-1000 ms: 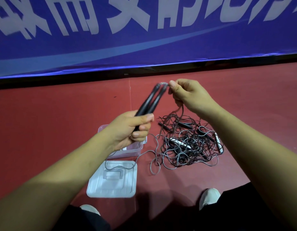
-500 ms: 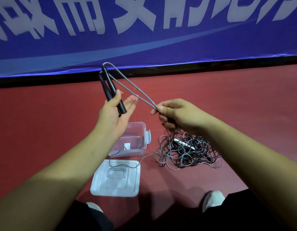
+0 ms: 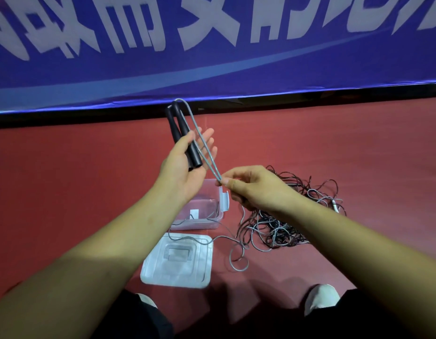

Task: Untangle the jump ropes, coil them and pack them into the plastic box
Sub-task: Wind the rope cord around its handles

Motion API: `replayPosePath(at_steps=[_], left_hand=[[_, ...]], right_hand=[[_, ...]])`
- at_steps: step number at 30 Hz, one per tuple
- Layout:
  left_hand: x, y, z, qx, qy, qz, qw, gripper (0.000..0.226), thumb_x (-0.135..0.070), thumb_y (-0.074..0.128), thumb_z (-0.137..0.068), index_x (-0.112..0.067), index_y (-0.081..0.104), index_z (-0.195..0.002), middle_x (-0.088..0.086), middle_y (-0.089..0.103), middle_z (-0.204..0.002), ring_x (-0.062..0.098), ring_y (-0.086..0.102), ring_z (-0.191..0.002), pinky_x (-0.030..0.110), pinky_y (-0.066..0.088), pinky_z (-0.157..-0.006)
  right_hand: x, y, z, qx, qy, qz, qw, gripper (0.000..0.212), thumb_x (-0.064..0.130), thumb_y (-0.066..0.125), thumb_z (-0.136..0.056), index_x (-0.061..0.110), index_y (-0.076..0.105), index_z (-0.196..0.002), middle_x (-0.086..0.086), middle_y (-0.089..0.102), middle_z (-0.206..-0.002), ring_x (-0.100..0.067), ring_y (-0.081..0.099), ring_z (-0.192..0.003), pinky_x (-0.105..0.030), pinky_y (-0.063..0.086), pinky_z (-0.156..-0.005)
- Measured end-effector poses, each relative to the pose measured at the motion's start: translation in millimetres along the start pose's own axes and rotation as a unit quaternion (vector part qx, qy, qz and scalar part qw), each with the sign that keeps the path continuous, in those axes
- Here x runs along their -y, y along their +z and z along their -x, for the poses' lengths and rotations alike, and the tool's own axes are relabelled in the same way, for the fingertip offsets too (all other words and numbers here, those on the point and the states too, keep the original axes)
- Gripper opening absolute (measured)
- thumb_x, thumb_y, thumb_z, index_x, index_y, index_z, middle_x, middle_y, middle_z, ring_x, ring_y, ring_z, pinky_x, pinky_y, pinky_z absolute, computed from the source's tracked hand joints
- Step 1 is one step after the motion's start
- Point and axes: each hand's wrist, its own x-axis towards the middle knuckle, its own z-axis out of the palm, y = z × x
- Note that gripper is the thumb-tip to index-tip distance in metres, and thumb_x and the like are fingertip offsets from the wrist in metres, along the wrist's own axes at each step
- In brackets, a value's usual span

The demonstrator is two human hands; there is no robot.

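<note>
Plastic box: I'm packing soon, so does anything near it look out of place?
Yes. A loose grey cord trails from the tangled pile across the lid's far edge toward the plastic box's front, so it could snag. The left hand holds the black handles; the right hand pinches the rope loop.

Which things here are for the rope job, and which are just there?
For the job: black jump-rope handles in the left hand, grey cord pinched by the right hand, tangled rope heap, clear plastic box, clear flat lid.
Just there: blue banner with white letters, red floor, white shoes.
</note>
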Motion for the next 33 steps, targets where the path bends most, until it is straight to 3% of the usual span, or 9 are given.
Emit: replayPosePath(at_steps=[5, 8, 11, 14, 16, 20, 24, 28, 33], left_hand=[[9, 1, 7, 0.009, -0.055, -0.11, 0.992, 0.027, -0.046, 0.056, -0.094, -0.04, 0.064, -0.12, 0.007, 0.06, -0.133, 0.022, 0.052, -0.126, 0.04, 0.041, -0.102], [13, 0, 12, 0.071, -0.095, -0.095, 0.988, 0.033, -0.047, 0.053, -0.096, -0.043, 0.059, -0.128, 0.008, 0.069, -0.122, 0.024, 0.062, -0.118, 0.039, 0.045, -0.102], [14, 2, 11, 0.064, -0.077, -0.04, 0.994, 0.027, -0.038, 0.054, -0.099, -0.031, 0.061, -0.124, 0.001, 0.069, -0.081, 0.019, 0.07, -0.074, 0.027, 0.056, -0.066], [2, 1, -3, 0.036, -0.015, -0.034, 0.999, 0.015, -0.031, 0.053, -0.1, -0.026, 0.056, -0.115, -0.005, 0.042, -0.057, 0.007, 0.041, -0.044, 0.015, 0.033, -0.038], [-8, -4, -14, 0.024, 0.026, -0.032, 0.999, 0.006, -0.026, 0.053, -0.101, -0.025, 0.054, -0.106, -0.005, 0.038, -0.055, 0.005, 0.031, -0.041, 0.016, 0.025, -0.037], [-24, -19, -32, -0.025, 0.092, -0.091, 0.991, 0.011, -0.013, 0.053, -0.101, -0.023, 0.051, -0.098, -0.005, 0.039, -0.054, 0.005, 0.03, -0.04, 0.016, 0.024, -0.036], [-27, -26, -36, -0.046, 0.116, -0.149, 0.981, 0.016, -0.004, 0.051, -0.1, -0.02, 0.05, -0.097, -0.005, 0.039, -0.051, 0.006, 0.031, -0.04, 0.015, 0.024, -0.037], [-24, -29, -39, -0.047, 0.137, -0.177, 0.974, 0.017, -0.002, 0.051, -0.1, -0.018, 0.049, -0.095, -0.005, 0.039, -0.048, 0.006, 0.033, -0.039, 0.016, 0.027, -0.039], [-19, -36, -41, -0.067, 0.125, -0.274, 0.951, 0.014, -0.003, 0.055, -0.098, -0.017, 0.054, -0.099, -0.004, 0.044, -0.051, 0.007, 0.041, -0.039, 0.018, 0.036, -0.04]], right_hand=[[0, 5, 3, 0.026, 0.02, 0.054, 0.998, 0.023, 0.024, 0.063, -0.096, 0.004, 0.073, -0.09, 0.001, 0.05, -0.051, -0.011, 0.033, -0.039, -0.018, 0.027, -0.039], [2, 6, 6, 0.054, 0.03, 0.067, 0.996, 0.025, 0.025, 0.063, -0.096, 0.003, 0.074, -0.091, -0.003, 0.05, -0.053, -0.013, 0.034, -0.039, -0.019, 0.028, -0.041], [7, 7, 10, 0.071, 0.026, 0.057, 0.995, 0.03, 0.024, 0.059, -0.099, 0.002, 0.073, -0.085, -0.005, 0.051, -0.054, -0.012, 0.042, -0.04, -0.019, 0.034, -0.043], [11, 9, 15, 0.098, 0.014, 0.102, 0.99, 0.025, 0.027, 0.055, -0.101, 0.015, 0.066, -0.082, -0.007, 0.062, -0.06, -0.009, 0.052, -0.05, -0.02, 0.037, -0.052], [10, 11, 18, 0.12, 0.02, 0.08, 0.989, 0.013, 0.021, 0.054, -0.101, 0.011, 0.058, -0.094, -0.009, 0.064, -0.064, -0.017, 0.058, -0.058, -0.022, 0.041, -0.055], [11, 7, 24, 0.156, 0.043, 0.029, 0.986, 0.019, 0.014, 0.052, -0.102, -0.005, 0.052, -0.1, -0.018, 0.055, -0.066, -0.029, 0.059, -0.06, -0.031, 0.046, -0.058], [25, -14, 26, 0.208, 0.023, 0.069, 0.975, 0.005, 0.009, 0.056, -0.099, 0.005, 0.056, -0.101, -0.02, 0.059, -0.072, -0.027, 0.066, -0.064, -0.034, 0.054, -0.064], [37, -37, 34, 0.228, 0.016, 0.049, 0.972, 0.004, 0.007, 0.056, -0.097, 0.008, 0.056, -0.093, -0.012, 0.048, -0.059, -0.022, 0.058, -0.045, -0.029, 0.041, -0.045], [48, -56, 43, 0.185, -0.04, -0.031, 0.981, 0.005, 0.01, 0.06, -0.091, 0.006, 0.058, -0.088, -0.009, 0.051, -0.059, -0.018, 0.052, -0.048, -0.027, 0.039, -0.048]])
